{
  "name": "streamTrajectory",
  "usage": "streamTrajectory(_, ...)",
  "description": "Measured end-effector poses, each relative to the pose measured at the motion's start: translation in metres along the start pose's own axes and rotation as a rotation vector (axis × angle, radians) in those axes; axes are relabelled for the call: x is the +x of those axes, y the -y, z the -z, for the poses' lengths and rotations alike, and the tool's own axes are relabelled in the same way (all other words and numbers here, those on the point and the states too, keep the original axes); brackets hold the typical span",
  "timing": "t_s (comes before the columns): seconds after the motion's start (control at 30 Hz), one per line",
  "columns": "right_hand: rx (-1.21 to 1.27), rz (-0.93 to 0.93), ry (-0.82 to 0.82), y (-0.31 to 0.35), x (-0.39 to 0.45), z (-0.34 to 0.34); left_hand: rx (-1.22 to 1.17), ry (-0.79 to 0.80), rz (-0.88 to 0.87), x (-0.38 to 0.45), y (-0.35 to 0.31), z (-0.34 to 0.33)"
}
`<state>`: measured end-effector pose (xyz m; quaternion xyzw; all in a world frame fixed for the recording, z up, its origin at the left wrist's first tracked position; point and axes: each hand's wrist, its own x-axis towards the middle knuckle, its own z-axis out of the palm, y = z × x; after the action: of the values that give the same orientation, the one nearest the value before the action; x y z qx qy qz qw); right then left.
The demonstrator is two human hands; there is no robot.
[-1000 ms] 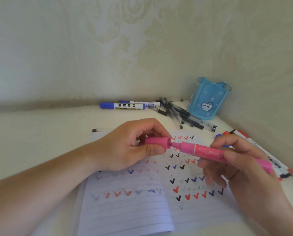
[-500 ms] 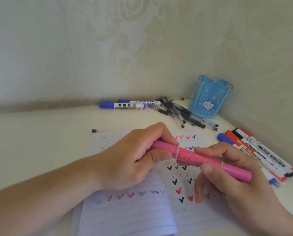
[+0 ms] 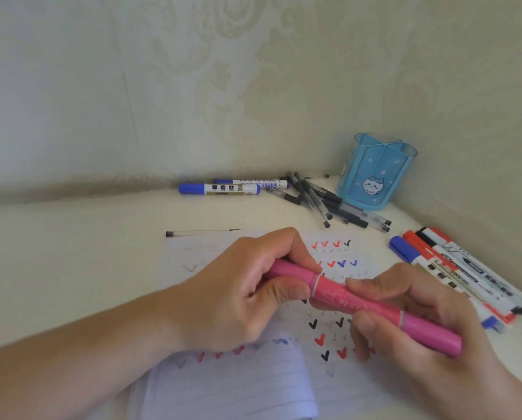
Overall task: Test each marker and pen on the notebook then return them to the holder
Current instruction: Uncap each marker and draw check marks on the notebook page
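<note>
A pink marker lies across both hands above the open lined notebook, which is covered in red, blue and black tick marks. My left hand grips the capped left end of the marker. My right hand holds its barrel and right end. The cap sits fully on. The blue pen holder with a cat picture stands in the back right corner, and I see nothing inside it.
Two blue whiteboard markers lie by the back wall. Several black gel pens are piled next to the holder. Several markers in blue, red and black lie at the right edge. A thin pen refill lies above the notebook.
The cap, held apart from the tip a second ago, has been pushed onto the pink marker. Both hands have sunk lower over the notebook.
</note>
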<state>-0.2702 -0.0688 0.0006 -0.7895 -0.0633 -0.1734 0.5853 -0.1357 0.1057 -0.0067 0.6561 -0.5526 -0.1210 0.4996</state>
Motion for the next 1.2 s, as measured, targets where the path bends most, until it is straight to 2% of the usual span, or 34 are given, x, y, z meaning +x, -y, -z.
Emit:
streamTrajectory(0.17, -0.123, -0.040, -0.026, 0.000, 0.004, 0.002, 0.080, -0.046, 0.026, 0.006, 0.012, 0.005)
streamTrajectory(0.27, -0.080, -0.140, -0.045, 0.004, 0.011, 0.015, 0.090, -0.125, 0.009, 0.008, 0.017, 0.009)
streamTrajectory(0.37, 0.032, -0.179, 0.033, 0.004, 0.014, 0.023, 0.113, -0.156, -0.034, 0.008, 0.019, 0.006)
streamTrajectory(0.43, -0.053, -0.157, 0.010, -0.005, 0.014, 0.022, 0.112, -0.136, -0.051, 0.007, 0.019, 0.004)
streamTrajectory(0.5, -0.213, -0.074, 0.043, -0.009, 0.014, 0.017, 0.029, -0.077, -0.049, 0.003, 0.017, 0.006)
streamTrajectory(0.57, -0.335, 0.054, 0.093, -0.006, 0.013, 0.011, -0.158, -0.055, -0.028, 0.002, 0.017, 0.011)
streamTrajectory(0.67, -0.392, 0.188, 0.091, -0.003, 0.012, 0.002, -0.484, -0.131, 0.028, 0.007, 0.016, 0.017)
streamTrajectory(0.77, -0.439, 0.253, 0.082, -0.004, 0.010, -0.007, -0.763, -0.128, 0.093, 0.013, 0.012, 0.013)
streamTrajectory(0.97, -0.452, 0.275, 0.054, -0.004, 0.004, -0.015, -0.680, -0.060, 0.160, 0.006, 0.007, -0.001)
streamTrajectory(1.2, -0.386, 0.223, 0.057, -0.001, 0.001, -0.022, -0.823, -0.042, 0.105, 0.006, 0.002, 0.002)
